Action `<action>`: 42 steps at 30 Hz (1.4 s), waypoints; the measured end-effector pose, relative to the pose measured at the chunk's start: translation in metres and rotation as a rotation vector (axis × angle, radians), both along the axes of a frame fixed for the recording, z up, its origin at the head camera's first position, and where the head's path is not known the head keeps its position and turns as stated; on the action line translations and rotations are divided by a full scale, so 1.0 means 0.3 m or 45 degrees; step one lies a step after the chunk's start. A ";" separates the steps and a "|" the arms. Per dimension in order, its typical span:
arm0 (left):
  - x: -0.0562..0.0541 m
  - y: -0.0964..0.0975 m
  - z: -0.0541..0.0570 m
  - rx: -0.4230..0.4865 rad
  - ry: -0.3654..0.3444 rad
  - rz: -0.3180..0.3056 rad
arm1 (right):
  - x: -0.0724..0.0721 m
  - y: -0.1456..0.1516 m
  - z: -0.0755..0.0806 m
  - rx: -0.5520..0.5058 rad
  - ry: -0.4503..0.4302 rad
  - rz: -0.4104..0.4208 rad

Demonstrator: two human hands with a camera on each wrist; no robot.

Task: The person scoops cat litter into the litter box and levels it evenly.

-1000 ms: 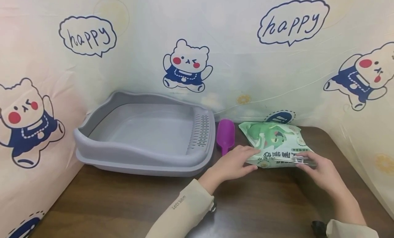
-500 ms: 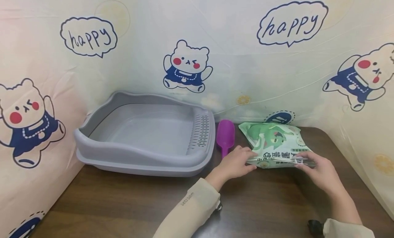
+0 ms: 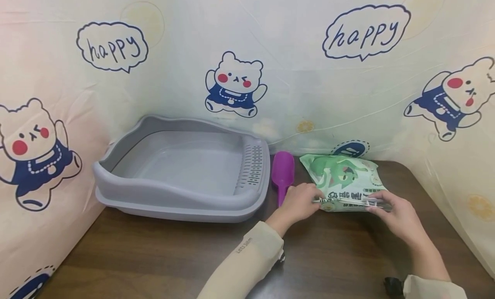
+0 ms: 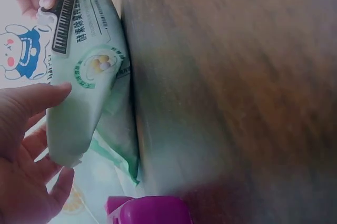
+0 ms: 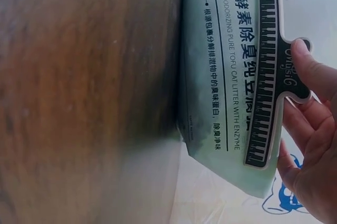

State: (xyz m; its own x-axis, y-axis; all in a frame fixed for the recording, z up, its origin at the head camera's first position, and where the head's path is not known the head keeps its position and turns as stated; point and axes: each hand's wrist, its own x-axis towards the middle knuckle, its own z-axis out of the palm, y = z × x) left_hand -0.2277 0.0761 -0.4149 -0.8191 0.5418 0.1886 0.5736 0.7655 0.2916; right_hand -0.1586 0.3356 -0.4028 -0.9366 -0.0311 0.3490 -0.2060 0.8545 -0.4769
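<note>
A green and white bag of cat litter [image 3: 342,176] lies at the right of the table, a cat printed on it. My left hand [image 3: 299,203] pinches its left end, with the thumb [image 4: 52,95] on the near face and fingers behind, as the left wrist view shows. At the other end my right hand [image 3: 398,215] holds a bag clip [image 5: 268,76] printed with black and white piano keys. The clip sits along the bag's folded top. In the right wrist view my thumb presses its dark handle tab, fingers behind.
A grey litter box [image 3: 174,200] with a slotted step stands at the left. Between box and bag lies a purple scoop [image 3: 283,168], its handle partly behind my left hand. A printed cloth [image 3: 294,67] surrounds the brown table [image 3: 154,256] at the back and sides.
My left fingers have closed in on the bag's left end, and the left forearm has shifted right. My right hand, still on the clip, has moved slightly left.
</note>
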 end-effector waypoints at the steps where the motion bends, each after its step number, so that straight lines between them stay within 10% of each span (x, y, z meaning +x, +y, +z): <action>1: -0.002 0.001 -0.003 -0.005 0.010 0.001 | -0.001 0.000 -0.002 -0.001 0.007 0.003; 42: 0.007 -0.014 0.024 0.035 -0.091 0.124 | -0.021 0.041 0.005 0.230 0.215 0.225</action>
State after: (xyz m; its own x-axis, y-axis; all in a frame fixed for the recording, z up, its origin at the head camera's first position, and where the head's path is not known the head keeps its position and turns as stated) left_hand -0.2257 0.0720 -0.4076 -0.8795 0.4542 0.1420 0.4737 0.8078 0.3507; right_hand -0.1650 0.3477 -0.4013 -0.8403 -0.2642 0.4733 -0.4226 0.8662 -0.2668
